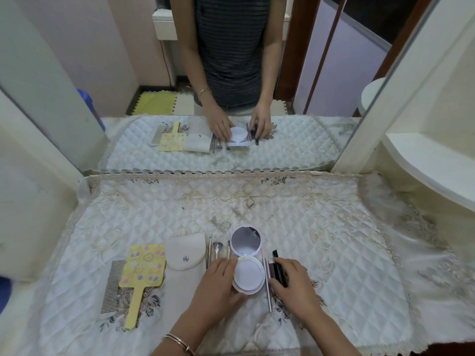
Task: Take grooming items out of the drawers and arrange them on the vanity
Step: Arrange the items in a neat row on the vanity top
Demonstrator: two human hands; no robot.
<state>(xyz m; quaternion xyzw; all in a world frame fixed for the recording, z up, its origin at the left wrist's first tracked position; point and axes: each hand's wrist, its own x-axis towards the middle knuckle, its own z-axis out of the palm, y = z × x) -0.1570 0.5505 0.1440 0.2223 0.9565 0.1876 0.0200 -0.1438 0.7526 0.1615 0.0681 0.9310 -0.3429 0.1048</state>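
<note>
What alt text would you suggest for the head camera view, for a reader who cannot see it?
A person's left hand holds an open round white compact on a quilted vanity cloth, while the right hand rests on dark slim tools. Left of it lie metal tools, a snap pouch, a yellow flowered paddle and a comb.

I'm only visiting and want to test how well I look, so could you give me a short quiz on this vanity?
1. True or false: the round compact lies open with its lid raised.
2. What lies between the flowered yellow paddle and the thin metal tools? A) a comb B) a snap pouch C) a bottle
3. Fill in: the bangles are on the person's ___ wrist.

Key: 1 true; 2 B; 3 left.
</note>
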